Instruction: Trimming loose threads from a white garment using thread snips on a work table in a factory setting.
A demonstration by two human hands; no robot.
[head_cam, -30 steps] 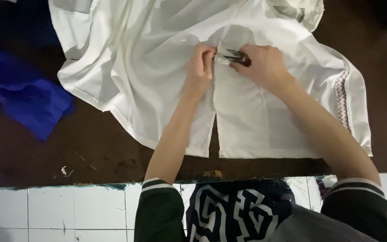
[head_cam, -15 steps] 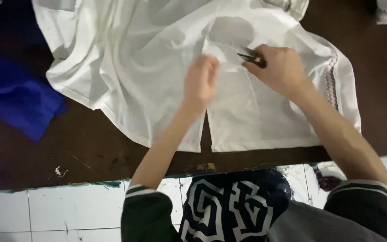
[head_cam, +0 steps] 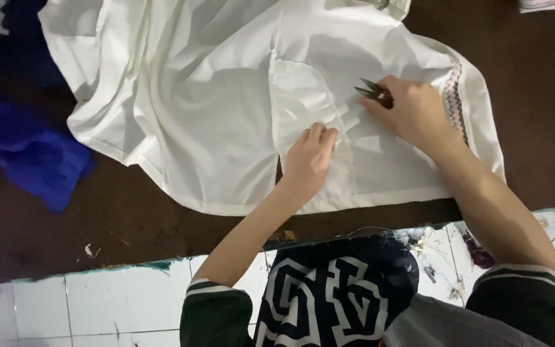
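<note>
Both hands are kept apart: the left hand (head_cam: 308, 160) is pressed flat on the white garment (head_cam: 226, 109), held taut, while small snips (head_cam: 372, 92) are clamped in the right hand (head_cam: 412, 115).

A second ago the two hands meet at one spot on the white garment (head_cam: 226, 103), the left hand (head_cam: 309, 160) pinching the cloth right against the dark thread snips (head_cam: 374, 92) in the right hand (head_cam: 412, 115). Now they are apart. The left hand lies lower and nearer the person, palm down and fingers flat on the fabric beside the front slit. The right hand sits farther up and to the right, near the embroidered edge, and the snips' blades point left over a raised fold, clear of the left fingers.
</note>
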